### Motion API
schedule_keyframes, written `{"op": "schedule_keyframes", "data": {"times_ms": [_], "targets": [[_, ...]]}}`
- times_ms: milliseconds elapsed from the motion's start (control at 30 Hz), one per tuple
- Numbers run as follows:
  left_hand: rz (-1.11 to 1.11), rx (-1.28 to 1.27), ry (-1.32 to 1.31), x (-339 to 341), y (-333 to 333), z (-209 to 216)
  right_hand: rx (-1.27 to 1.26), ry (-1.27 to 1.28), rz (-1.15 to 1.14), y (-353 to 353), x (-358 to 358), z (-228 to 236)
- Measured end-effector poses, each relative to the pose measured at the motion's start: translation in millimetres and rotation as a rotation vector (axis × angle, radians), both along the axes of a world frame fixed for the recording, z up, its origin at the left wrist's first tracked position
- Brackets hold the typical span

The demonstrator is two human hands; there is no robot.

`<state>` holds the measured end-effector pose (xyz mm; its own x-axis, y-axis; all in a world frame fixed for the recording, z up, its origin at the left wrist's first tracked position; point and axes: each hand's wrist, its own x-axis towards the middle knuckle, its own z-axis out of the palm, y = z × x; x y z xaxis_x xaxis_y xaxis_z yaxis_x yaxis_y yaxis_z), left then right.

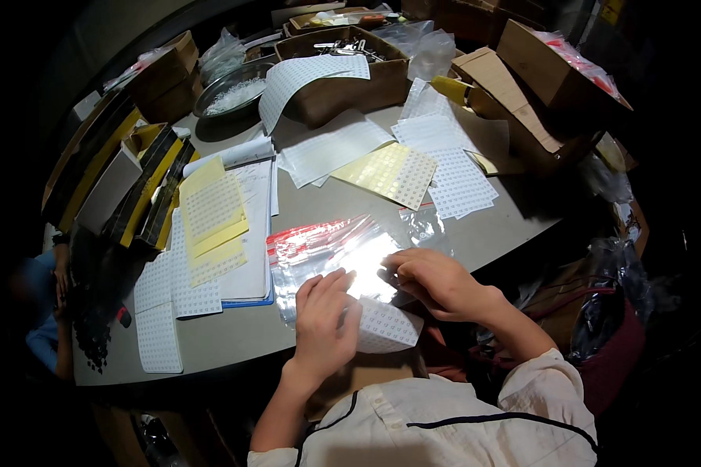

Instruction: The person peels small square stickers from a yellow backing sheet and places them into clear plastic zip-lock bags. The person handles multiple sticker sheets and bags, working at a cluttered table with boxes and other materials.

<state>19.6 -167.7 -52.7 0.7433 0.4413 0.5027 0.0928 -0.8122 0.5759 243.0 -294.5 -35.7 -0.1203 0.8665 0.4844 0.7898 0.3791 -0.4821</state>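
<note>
My left hand (325, 321) holds a white sheet of small round stickers (389, 327) at the table's near edge, fingers curled over its top. My right hand (430, 279) pinches at the edge of a clear plastic zip bag (331, 253) with a red seal strip, which lies flat on the grey table (350, 210) under both hands. A bright glare shines off the bag between my hands.
Several more sticker sheets, white (459, 183) and yellow (389, 171), are spread across the table. An open notebook (245, 226) lies to the left, next to stacked yellow-black boxes (125, 183). Cardboard boxes (343, 74) and a metal bowl (230, 93) stand at the back. Another person's arm (54, 303) shows at far left.
</note>
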Motion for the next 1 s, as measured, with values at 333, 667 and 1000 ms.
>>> {"op": "schedule_keyframes", "data": {"times_ms": [333, 667, 1000], "targets": [[-0.026, -0.006, -0.007, -4.4, 3.8, 0.9, -0.064, -0.261, -0.249, -20.8, 14.2, -4.0], [-0.249, 0.0, 0.051, 14.2, -5.5, 12.5, -0.138, -0.03, -0.129, 13.2, 25.4, 11.9], [-0.316, -0.042, 0.108, 1.1, 16.4, 14.6, -0.228, -0.015, -0.072, 26.7, 31.1, 20.1]]}}
